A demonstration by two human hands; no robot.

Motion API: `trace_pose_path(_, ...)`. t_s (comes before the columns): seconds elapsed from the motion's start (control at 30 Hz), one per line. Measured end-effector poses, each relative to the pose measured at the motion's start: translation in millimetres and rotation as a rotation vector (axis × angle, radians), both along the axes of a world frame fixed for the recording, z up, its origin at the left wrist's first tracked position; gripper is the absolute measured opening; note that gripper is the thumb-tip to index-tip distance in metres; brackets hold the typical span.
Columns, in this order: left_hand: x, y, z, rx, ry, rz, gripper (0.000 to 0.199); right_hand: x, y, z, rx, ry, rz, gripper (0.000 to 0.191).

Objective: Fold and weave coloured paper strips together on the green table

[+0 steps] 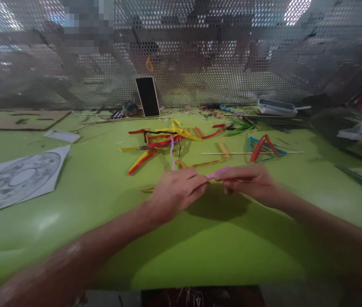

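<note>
A pink strip (221,172) stretches between my two hands just above the green table. My left hand (179,191) pinches its left end between thumb and fingers. On the other side my right hand (253,182) is closed on the strip, with thumb and forefinger together. A thin orange-brown strip (148,189) sticks out to the left of my left hand; whether it joins the held strip is hidden. Just beyond my hands lies an orange strip (206,163), bent at its right end.
A pile of red, yellow, black and purple strips (164,138) lies beyond my hands. Right of it a thin stick (228,153) passes by a folded red and blue strip piece (264,149). A phone (148,97) leans on the perforated screen. A printed paper (21,179) lies left, scissors (360,177) right.
</note>
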State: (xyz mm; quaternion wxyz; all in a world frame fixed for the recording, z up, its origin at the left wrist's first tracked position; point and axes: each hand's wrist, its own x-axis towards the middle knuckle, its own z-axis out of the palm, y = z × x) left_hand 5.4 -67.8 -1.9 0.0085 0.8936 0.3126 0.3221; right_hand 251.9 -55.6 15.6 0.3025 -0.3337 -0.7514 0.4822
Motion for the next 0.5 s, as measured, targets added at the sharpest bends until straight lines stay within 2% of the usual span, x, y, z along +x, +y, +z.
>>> trace_pose_path(0.07,0,-1,1.3,0.021,-0.027,-0.008,0.018,1,1,0.5,-0.014,-0.002,0.027,0.024)
trace_pose_path(0.23,2,-4,4.0,0.101,-0.094,-0.044,0.014,4,6,1.0,0.069,-0.031,0.090,0.020)
trace_pose_path(0.4,6,-4,-0.4,0.110,-0.012,-0.006,0.017,14,10,4.2,-0.095,0.058,0.097,0.015)
trace_pose_path(0.5,3,1,3.2,0.133,0.001,0.012,0.018,20,14,7.3,-0.120,0.125,0.065,0.014)
